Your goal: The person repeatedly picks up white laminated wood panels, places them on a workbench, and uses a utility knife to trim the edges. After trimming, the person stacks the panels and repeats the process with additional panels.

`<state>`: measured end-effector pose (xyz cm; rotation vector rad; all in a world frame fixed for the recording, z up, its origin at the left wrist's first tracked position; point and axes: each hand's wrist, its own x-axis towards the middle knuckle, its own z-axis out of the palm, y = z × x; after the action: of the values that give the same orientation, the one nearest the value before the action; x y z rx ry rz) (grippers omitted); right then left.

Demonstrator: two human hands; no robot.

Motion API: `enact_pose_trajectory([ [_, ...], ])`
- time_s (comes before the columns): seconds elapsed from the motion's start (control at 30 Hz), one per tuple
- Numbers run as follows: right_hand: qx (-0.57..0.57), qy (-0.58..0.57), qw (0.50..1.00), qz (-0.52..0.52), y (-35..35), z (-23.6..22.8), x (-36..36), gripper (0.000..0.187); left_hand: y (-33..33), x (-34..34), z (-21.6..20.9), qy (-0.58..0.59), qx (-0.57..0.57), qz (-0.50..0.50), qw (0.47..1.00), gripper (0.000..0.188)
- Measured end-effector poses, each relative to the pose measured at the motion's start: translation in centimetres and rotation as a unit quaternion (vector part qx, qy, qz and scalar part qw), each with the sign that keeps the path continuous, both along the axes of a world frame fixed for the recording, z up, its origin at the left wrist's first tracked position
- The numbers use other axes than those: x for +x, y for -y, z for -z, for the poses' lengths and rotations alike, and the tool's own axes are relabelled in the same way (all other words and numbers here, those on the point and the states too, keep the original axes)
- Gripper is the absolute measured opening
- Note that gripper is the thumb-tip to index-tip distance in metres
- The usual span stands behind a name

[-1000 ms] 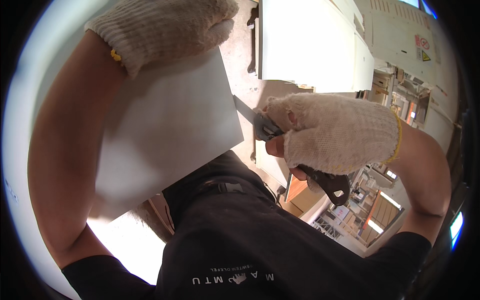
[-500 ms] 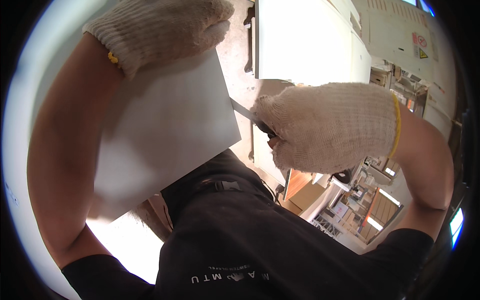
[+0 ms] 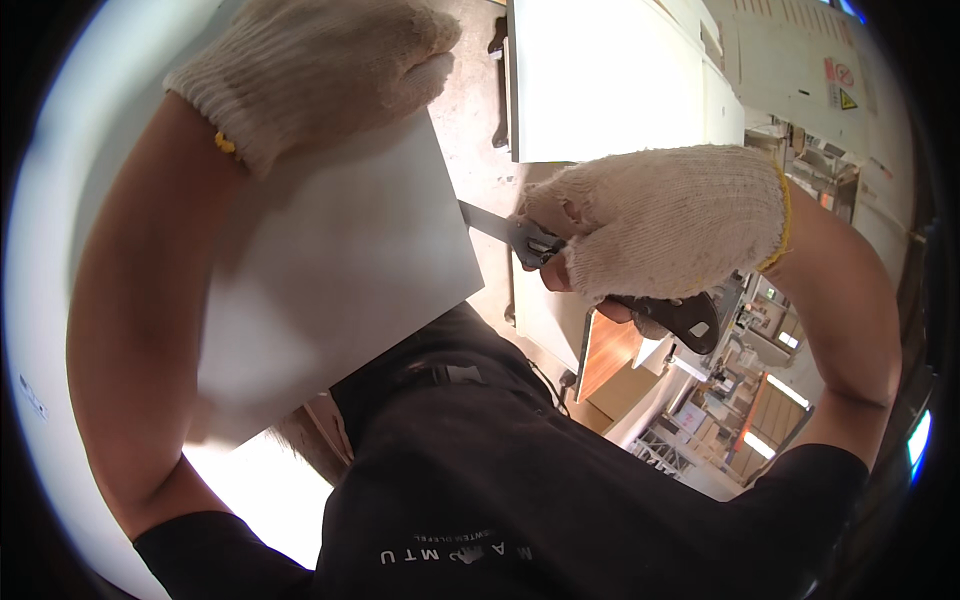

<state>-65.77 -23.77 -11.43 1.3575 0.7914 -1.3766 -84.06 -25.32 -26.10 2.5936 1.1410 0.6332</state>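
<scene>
A flat, pale grey panel (image 3: 350, 260) lies in front of me, one corner pointing toward my waist. My left hand (image 3: 320, 75), in a white knitted glove, rests over its far part with the fingers closed and reaching past the right edge. What lies beneath that palm is hidden. To the right, my gloved right hand (image 3: 660, 220) is wrapped round a utility knife (image 3: 537, 245) with a dark handle that has a hole at its end. Its flat grey blade points left and meets the panel's right edge. The glove has a tear near the knuckles.
A bright white board (image 3: 610, 80) stands at the far right, above the pale floor (image 3: 470, 130). Below my right hand are a wood-coloured board (image 3: 606, 352) and cardboard (image 3: 620, 392). Crowded shelving (image 3: 700, 420) lies farther off, and a large pale cabinet (image 3: 800, 60) rises at upper right.
My right hand has turned and shifted slightly upward, bringing the knife's collar and handle into sight. My left hand has slid a little nearer while staying on the panel.
</scene>
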Motion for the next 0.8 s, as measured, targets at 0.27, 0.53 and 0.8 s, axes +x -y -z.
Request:
enact_pose_trajectory([
  [0.27,0.038,-0.040,0.997,-0.050,-0.6,-0.3,5.3,0.024,-1.2,1.9,-1.5,0.080,-0.075,-0.020,0.994,0.028],
  [0.53,0.029,-0.080,0.989,-0.121,-1.0,-1.7,0.9,0.029,-0.8,2.1,-3.0,0.069,-0.078,-0.047,0.993,0.027],
  [0.8,-0.025,-0.034,0.946,-0.322,-1.4,-2.5,-1.9,0.028,-1.6,1.0,-3.6,0.068,-0.042,0.042,0.996,0.027],
])
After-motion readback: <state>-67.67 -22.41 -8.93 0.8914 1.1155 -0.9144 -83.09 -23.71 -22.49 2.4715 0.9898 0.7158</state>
